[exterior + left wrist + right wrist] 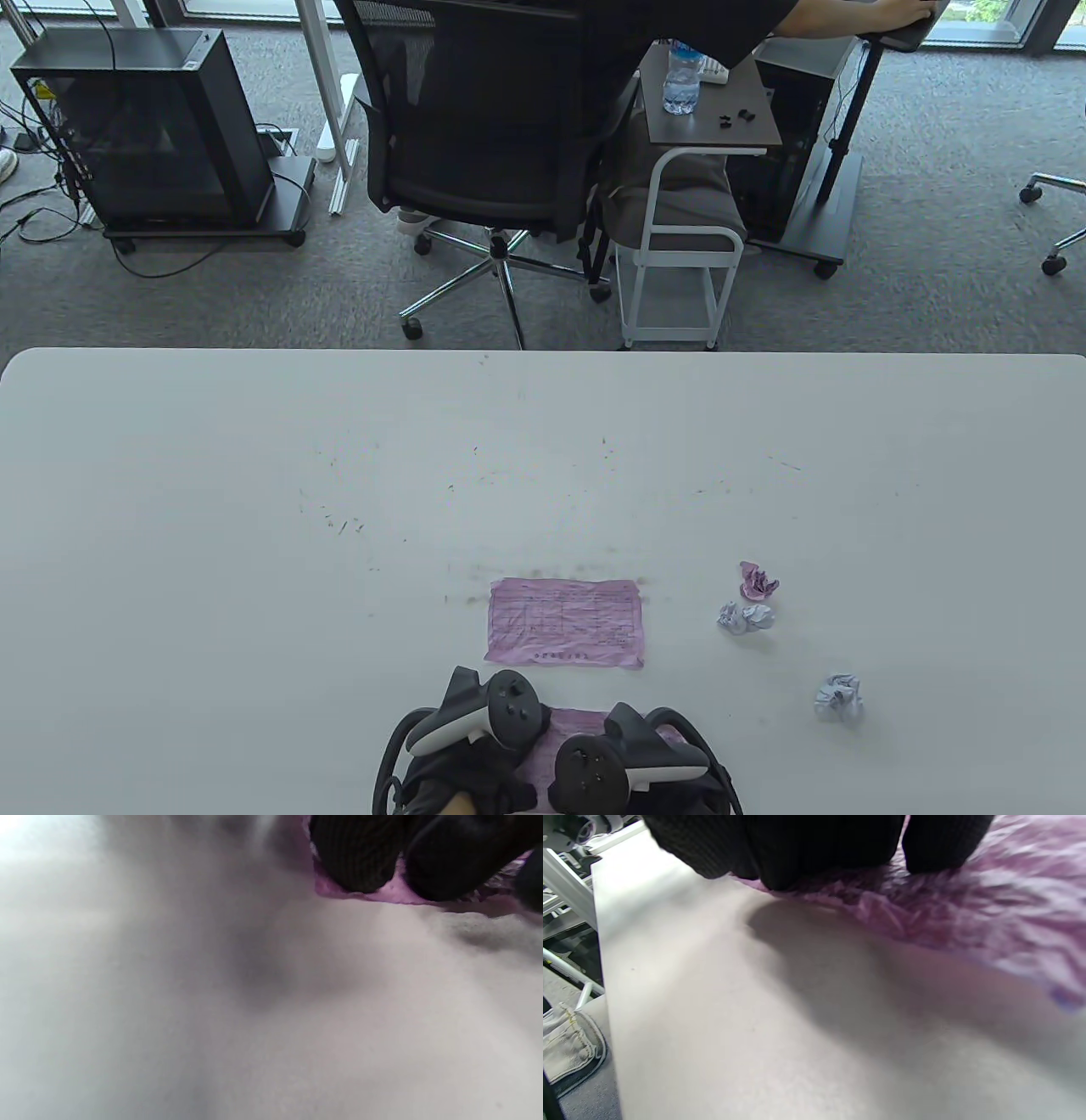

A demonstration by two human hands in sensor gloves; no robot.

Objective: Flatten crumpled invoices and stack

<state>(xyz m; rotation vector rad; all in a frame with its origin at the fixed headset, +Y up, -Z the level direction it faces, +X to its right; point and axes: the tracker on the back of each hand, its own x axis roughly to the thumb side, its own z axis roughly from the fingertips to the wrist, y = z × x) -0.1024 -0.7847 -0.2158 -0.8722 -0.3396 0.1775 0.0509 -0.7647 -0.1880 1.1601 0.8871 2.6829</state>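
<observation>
A flattened pink invoice (564,624) lies on the white table (254,509) near its front middle. Just in front of it, a second pink invoice (579,727) lies wrinkled under both hands. My left hand (475,734) presses its left part; the left wrist view shows gloved fingertips (360,861) down on the paper's edge (394,894). My right hand (632,760) presses the right part, with fingertips (823,853) on the creased pink sheet (967,908). The trackers hide the fingers in the table view. To the right lie a pink crumpled ball (758,581) and two whitish ones (745,617) (838,696).
Beyond the table's far edge stand an office chair (484,127), a small white cart (679,246) with a water bottle (681,81), and a black computer case (144,136). A person sits at the back by the cart.
</observation>
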